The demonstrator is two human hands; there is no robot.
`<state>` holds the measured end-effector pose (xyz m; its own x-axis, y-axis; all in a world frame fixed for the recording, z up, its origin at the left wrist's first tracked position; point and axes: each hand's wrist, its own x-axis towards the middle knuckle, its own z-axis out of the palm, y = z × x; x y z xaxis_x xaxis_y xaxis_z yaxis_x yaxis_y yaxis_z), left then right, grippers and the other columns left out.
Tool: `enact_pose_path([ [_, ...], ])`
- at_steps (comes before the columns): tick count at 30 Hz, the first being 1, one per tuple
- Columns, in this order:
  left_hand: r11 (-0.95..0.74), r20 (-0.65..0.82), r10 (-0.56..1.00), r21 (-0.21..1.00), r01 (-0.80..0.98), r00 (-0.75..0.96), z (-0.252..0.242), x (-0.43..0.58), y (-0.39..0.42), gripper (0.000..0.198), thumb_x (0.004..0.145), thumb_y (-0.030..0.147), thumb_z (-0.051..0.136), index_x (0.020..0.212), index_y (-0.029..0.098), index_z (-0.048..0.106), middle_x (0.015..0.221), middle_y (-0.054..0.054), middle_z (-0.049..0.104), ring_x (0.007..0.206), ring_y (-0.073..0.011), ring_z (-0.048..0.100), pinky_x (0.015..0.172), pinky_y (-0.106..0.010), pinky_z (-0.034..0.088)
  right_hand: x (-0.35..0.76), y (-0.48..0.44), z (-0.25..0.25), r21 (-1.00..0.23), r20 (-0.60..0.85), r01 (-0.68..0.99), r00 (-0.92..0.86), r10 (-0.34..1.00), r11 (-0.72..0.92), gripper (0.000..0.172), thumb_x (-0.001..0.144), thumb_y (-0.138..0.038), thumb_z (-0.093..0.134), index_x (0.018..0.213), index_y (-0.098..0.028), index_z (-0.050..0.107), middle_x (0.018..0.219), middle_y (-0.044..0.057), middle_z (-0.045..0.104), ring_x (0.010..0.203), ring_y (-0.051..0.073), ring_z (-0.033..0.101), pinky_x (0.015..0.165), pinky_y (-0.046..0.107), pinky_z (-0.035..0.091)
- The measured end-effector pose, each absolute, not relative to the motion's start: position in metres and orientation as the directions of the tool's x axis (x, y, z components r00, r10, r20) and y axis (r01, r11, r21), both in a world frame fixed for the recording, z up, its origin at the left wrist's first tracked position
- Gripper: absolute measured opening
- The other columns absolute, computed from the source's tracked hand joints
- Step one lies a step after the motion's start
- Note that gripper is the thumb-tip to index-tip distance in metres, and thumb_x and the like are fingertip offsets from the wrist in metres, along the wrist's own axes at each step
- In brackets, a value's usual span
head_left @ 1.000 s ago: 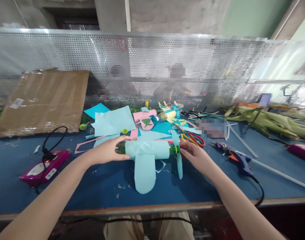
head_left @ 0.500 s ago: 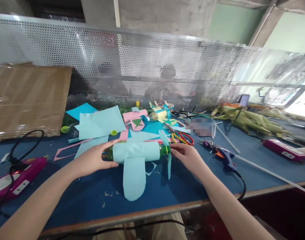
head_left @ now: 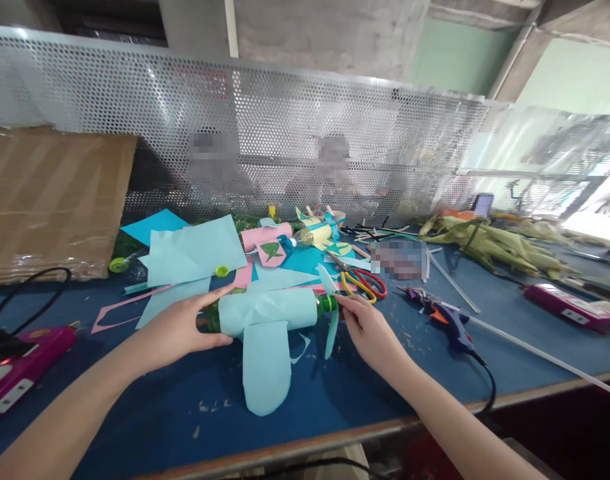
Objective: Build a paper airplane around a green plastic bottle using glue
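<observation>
A green plastic bottle wrapped in pale blue paper [head_left: 269, 311] lies on its side, made up like a toy airplane. One rounded paper wing [head_left: 266, 373] sticks out toward me. My left hand [head_left: 177, 328] is closed around the bottle's base end at the left. At the other end is the green neck and cap [head_left: 327, 303], carrying a pale blue paper propeller [head_left: 331, 333]. My right hand [head_left: 367, 327] has its fingertips pressed together at the propeller's middle, by the cap. How firmly they grip is partly hidden.
Behind the bottle lie paper sheets [head_left: 195, 248], a yellow paper-wrapped bottle [head_left: 317, 233] and scissors [head_left: 367, 285]. A glue gun [head_left: 447, 320] with a long white glue stick is at the right. Corn husks [head_left: 489, 243], magenta power strips [head_left: 29, 367] and cardboard [head_left: 49, 207] are around.
The propeller has turned slightly, its lower blade now tilting left. My right fingers have shifted at its middle. The bottle stays in my left hand, and the view has moved a little.
</observation>
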<state>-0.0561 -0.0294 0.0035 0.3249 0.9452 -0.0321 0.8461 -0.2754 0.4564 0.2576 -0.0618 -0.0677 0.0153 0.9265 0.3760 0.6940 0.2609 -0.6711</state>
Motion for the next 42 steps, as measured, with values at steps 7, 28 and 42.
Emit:
enact_pose_path([
  [7,-0.248,-0.011,0.958,0.467,0.849,0.286,0.002,-0.055,-0.033,0.079,0.068,0.051,0.066,0.141,0.038,0.037,0.137,0.000,0.052,0.119,-0.0342,0.054,0.084,-0.035,0.048,0.260,-0.058,-0.066,-0.919,0.173,0.367,0.049,0.984,0.143,0.032,0.080,-0.025,0.048,0.106,-0.021,0.067,0.104,0.006,0.071,0.097,0.023,0.066,0.091,0.038,0.050],
  [28,-0.229,-0.016,0.962,0.500,0.835,0.274,-0.001,-0.053,-0.036,0.080,0.069,0.048,0.068,0.141,0.033,0.037,0.141,-0.002,0.048,0.118,-0.0317,0.054,0.089,-0.035,0.045,0.262,-0.061,-0.062,-0.953,0.102,0.296,0.129,0.986,0.060,0.027,0.076,-0.032,0.055,0.092,-0.018,0.072,0.086,0.006,0.075,0.089,0.026,0.069,0.086,0.041,0.053],
  [42,-0.205,-0.032,0.966,0.508,0.837,0.256,0.000,-0.053,-0.038,0.081,0.070,0.050,0.066,0.142,0.036,0.034,0.142,-0.001,0.047,0.116,-0.0330,0.056,0.087,-0.036,0.047,0.262,-0.062,-0.062,-0.970,0.081,0.238,0.114,0.990,0.052,0.026,0.079,-0.031,0.053,0.100,-0.019,0.064,0.099,0.007,0.072,0.093,0.022,0.068,0.090,0.038,0.051],
])
